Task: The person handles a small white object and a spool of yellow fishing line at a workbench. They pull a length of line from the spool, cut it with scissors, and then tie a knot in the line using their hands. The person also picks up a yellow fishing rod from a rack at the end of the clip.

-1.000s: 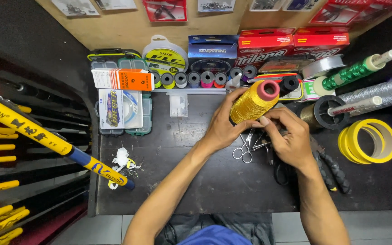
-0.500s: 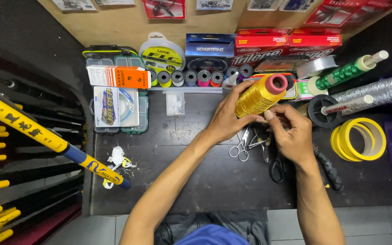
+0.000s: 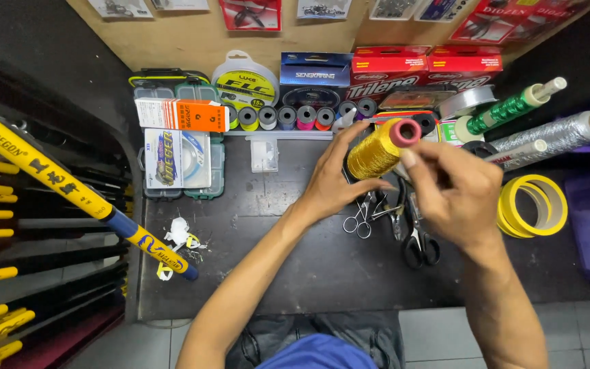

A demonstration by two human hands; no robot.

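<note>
My left hand grips a spool of gold metallic thread with a pink core, held tilted above the dark work table. My right hand is closed at the spool's pink end, fingers pinched together as if on the thread end; the thread itself is too fine to make out. Small silver scissors and black-handled scissors lie on the table just under both hands.
A yellow fishing rod slants across the left. Line spools, red boxes and tackle boxes line the back. Green and silver thread spools and yellow tape rolls sit at right. Scraps lie near the rod tip.
My left hand has tilted the gold spool down toward the table. My right hand has lifted closer to the camera, staying at the spool's pink end.
</note>
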